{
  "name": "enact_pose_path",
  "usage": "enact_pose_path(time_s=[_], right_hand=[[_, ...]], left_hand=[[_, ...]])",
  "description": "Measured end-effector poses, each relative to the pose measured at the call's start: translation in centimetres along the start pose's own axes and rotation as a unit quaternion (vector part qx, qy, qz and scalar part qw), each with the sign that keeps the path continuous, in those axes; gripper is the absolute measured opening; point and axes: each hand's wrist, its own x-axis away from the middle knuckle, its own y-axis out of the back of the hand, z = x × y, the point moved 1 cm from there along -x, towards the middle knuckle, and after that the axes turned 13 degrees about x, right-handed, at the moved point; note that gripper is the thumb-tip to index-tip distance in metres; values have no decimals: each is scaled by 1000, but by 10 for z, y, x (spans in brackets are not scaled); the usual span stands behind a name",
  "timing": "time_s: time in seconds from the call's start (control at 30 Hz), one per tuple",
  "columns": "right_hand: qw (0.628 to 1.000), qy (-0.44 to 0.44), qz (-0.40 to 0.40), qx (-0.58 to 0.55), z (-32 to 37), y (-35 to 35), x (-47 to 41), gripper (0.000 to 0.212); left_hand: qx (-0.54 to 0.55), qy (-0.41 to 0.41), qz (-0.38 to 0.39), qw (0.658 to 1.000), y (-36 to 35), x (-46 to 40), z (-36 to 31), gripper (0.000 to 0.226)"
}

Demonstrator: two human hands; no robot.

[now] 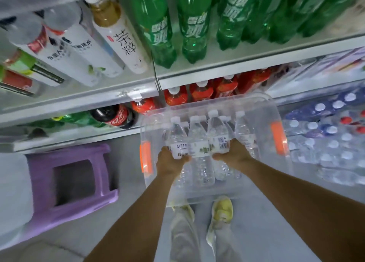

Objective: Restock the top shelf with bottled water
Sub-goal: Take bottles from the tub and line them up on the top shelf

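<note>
Both hands, left (171,161) and right (233,153), clasp three white-labelled water bottles (199,143) over clear bin (280,163); barcode visible.

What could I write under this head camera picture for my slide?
Both hands grip a cluster of water bottles over a clear plastic bin with orange handles, beside shelves of green soda bottles.

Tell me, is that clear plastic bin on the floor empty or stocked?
Stocked. The clear bin holds several upright water bottles, white caps up.
</note>
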Motion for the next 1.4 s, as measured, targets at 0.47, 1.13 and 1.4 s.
enact_pose_path(time_s=[0.47, 1.13, 1.4], right_hand=[[927, 106, 188, -308, 21, 64, 129, 38], [844, 425, 127, -300, 141, 213, 408, 53], [799, 556, 77, -215, 213, 274, 509, 71]], left_hand=[[335, 10, 167, 927, 73, 132, -57, 28], [379, -318, 54, 867, 226, 410, -190, 29], [348, -438, 31, 828, 299, 495, -252, 26]])
